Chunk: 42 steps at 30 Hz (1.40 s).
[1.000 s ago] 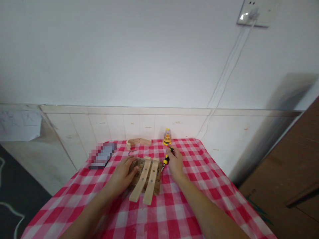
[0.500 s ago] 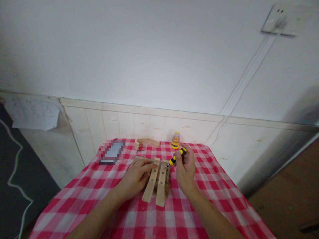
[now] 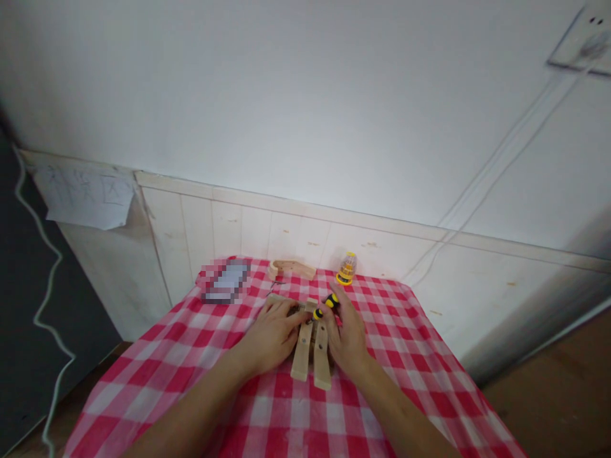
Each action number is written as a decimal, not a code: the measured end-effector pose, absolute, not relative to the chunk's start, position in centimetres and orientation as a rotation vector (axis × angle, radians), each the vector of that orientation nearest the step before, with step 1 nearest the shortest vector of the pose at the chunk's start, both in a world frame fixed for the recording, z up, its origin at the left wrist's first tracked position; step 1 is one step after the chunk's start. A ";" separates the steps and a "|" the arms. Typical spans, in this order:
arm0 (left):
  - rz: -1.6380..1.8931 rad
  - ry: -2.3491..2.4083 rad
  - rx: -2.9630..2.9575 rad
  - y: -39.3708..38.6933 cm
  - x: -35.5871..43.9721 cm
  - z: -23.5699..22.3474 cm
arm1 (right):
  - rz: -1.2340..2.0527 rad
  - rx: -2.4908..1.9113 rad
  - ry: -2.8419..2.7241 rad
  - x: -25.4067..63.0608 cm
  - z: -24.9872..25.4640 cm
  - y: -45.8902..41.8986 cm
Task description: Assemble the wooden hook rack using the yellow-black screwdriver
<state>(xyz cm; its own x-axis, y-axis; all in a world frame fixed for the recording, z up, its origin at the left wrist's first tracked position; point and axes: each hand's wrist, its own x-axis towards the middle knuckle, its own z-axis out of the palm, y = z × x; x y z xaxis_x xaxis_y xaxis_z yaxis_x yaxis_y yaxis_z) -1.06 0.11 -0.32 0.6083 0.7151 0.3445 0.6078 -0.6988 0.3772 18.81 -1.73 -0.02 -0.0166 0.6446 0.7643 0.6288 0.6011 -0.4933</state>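
A wooden assembly with two pale wooden strips (image 3: 300,364) lies on the checked cloth, its brownish base mostly hidden. Dark screw heads or holes dot both strips. My left hand (image 3: 268,336) covers the base's left side, its fingers gripping the assembly and the fingertips reaching the left strip. In my right hand (image 3: 349,334) is a yellow and black screwdriver (image 3: 332,301), held at a slant. Its shaft points down and left to the upper part of the left strip, close to my left fingertips. Whether the tip sits in a screw is too small to tell.
Behind the assembly stands a clear bit holder with a yellow base and top (image 3: 346,270). A curved wooden piece (image 3: 294,269) lies to its left, near a small thin dark item (image 3: 277,284). Farther left is a pixelated phone-like slab (image 3: 226,283). A white wall (image 3: 305,114) rises behind the table.
The screwdriver has moved from above the right strip to the left strip, lower and nearer my left fingertips. My right hand has moved left with it. The whole view has shifted slightly.
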 end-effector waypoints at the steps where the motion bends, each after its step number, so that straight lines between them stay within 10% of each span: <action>1: 0.708 1.092 2.614 0.1 -1.1 -0.3 | 0.027 -1.062 -1.704 18.8 0.1 -1.7; 42: 0.736 1.085 2.576 -0.3 -1.1 0.1 | 0.482 -1.002 -1.651 19.1 0.7 -2.6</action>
